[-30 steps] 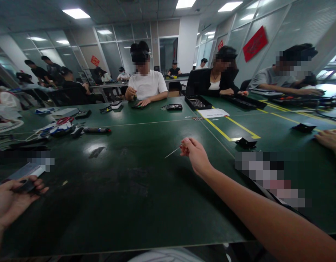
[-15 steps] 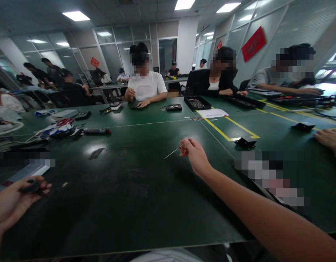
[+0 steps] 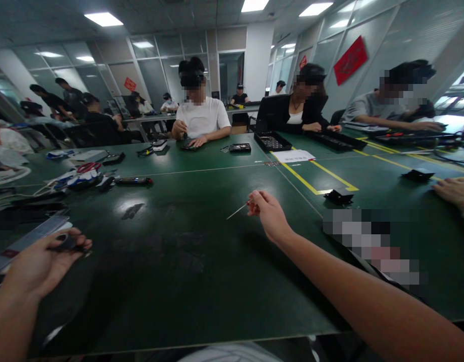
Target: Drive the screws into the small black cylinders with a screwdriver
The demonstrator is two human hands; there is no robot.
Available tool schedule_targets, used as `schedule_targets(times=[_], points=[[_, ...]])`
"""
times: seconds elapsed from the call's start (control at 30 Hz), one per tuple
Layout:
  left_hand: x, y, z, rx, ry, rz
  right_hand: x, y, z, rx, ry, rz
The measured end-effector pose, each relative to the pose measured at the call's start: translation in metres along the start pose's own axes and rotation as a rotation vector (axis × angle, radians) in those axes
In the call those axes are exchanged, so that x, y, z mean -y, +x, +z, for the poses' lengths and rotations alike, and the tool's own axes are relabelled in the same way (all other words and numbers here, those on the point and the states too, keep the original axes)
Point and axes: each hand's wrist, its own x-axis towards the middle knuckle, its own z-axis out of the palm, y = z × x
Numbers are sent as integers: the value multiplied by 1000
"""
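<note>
My left hand (image 3: 51, 259) is above the left part of the green table (image 3: 171, 296), its fingers curled around a small dark round piece (image 3: 67, 242). Part of that piece is hidden by the fingers, so its kind is unclear. A tiny pale scrap (image 3: 89, 253) shows right by the fingertips; whether they touch it I cannot tell. Near the middle of the table, my right hand (image 3: 267, 213) is closed in a pinch on a thin pointed metal rod (image 3: 236, 212). Its tip slants down to the left, and the fingers cover its other end.
A clear plastic case (image 3: 35, 239) lies beyond my left hand. Farther back are red-handled scissors (image 3: 89, 167), cables and a dark pen-like tool (image 3: 133, 181). Small black parts (image 3: 339, 196) lie to the right. Co-workers sit opposite with black trays (image 3: 272, 141); another person's hand (image 3: 456, 193) rests at right.
My left hand has moved right and slightly up with the dark round piece, so its fingertips now reach the pale scrap. My right hand and the rod have stayed almost still.
</note>
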Motion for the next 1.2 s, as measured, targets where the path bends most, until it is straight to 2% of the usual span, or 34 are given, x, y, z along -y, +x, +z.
schedule_targets(times=[0.1,0.17,0.3,0.37,0.47,0.57,0.67,0.83,1.03,1.2], points=[[-2,-6,34,138,28,28,-1,0,1,11,6,0],[-3,-9,61,314,63,84,-1,1,1,11,14,-4],[1,-19,122,568,159,223,1,1,2,6,13,-4],[8,-26,155,670,185,284,3,0,2,20,13,-5],[26,-39,200,750,308,393,6,-2,2,41,19,7],[50,-55,231,840,454,518,8,-4,3,45,-1,26],[72,-67,243,876,485,612,8,-5,2,46,-22,18],[92,-73,238,879,681,752,9,-8,3,47,-34,-39],[94,-72,236,927,634,807,13,-9,4,35,21,-35],[91,-70,238,916,589,901,11,-7,4,8,-31,-50]])
